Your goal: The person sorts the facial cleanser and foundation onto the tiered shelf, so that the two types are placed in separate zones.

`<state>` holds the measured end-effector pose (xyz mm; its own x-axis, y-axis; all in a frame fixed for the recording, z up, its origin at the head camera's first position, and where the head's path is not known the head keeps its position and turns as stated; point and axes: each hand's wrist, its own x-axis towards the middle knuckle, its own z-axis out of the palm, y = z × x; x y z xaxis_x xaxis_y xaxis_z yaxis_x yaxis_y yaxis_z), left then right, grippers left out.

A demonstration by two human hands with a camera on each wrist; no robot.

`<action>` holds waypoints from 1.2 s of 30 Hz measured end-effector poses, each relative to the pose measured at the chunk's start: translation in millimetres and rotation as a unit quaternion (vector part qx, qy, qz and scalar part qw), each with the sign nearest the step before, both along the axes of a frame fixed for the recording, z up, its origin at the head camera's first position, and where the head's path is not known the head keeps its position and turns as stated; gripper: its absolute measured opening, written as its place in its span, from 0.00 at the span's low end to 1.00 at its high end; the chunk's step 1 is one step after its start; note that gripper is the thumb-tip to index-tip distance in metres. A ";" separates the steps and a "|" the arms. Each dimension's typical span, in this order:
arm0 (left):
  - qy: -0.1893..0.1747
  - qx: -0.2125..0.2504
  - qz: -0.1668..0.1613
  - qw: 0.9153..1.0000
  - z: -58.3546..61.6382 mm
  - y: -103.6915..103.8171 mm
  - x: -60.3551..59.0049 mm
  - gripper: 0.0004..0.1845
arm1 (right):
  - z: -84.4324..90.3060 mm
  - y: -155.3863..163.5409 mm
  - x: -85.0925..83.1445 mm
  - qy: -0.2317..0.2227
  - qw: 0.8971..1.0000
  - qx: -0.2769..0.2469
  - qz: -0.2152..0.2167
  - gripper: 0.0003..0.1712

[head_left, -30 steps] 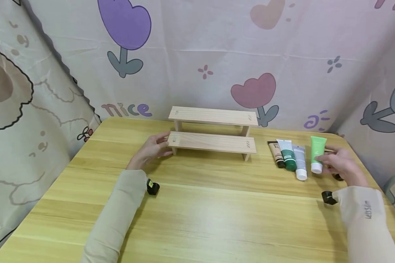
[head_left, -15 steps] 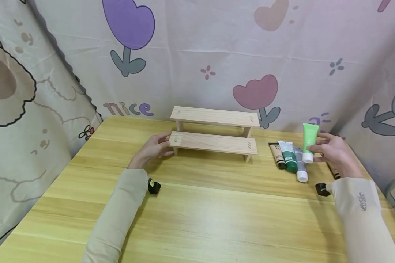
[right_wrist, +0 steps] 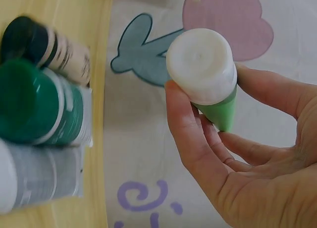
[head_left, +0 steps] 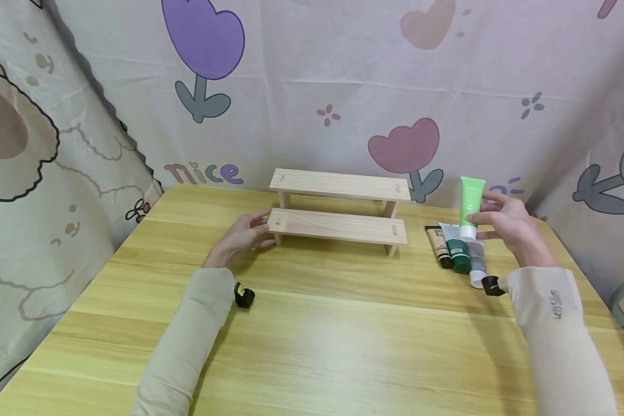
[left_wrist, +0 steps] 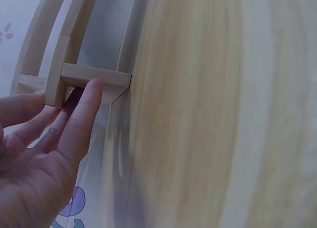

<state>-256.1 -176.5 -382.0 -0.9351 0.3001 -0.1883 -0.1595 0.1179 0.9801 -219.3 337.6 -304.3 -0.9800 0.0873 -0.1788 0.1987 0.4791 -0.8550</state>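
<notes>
Lifted higher than a moment ago, the light green tube (head_left: 470, 203) is now held up in the air, cap down, above the other tubes (head_left: 459, 249). It is pinched between the thumb and fingers (right_wrist: 188, 134) of the right hand (head_left: 507, 228). The left hand (head_left: 241, 237) has its fingers lying straight against the end of the wooden step shelf (head_left: 338, 216) on the tabletop (head_left: 312, 323). The tube should be kept upright and carried slowly across. The shelf should be kept steady so nothing gets knocked.
</notes>
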 end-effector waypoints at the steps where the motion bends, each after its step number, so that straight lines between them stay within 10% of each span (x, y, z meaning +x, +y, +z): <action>1: 0.000 -0.001 0.000 1.000 0.3 0.1 0.2 0.30 | 1.1 -2.3 -0.8 0.002 1.000 -0.002 0.002 0.49; 36: 0.000 0.008 0.002 1.000 -2.8 0.3 -1.6 0.30 | 30.0 -110.7 -33.3 0.086 0.991 -0.096 0.042 0.46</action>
<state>-257.7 -176.1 -384.8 -0.9363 0.2999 -0.1828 -0.1589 0.1023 0.9820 -252.7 226.9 -274.2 -0.9998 -0.0158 -0.0146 0.0089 0.3139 -0.9494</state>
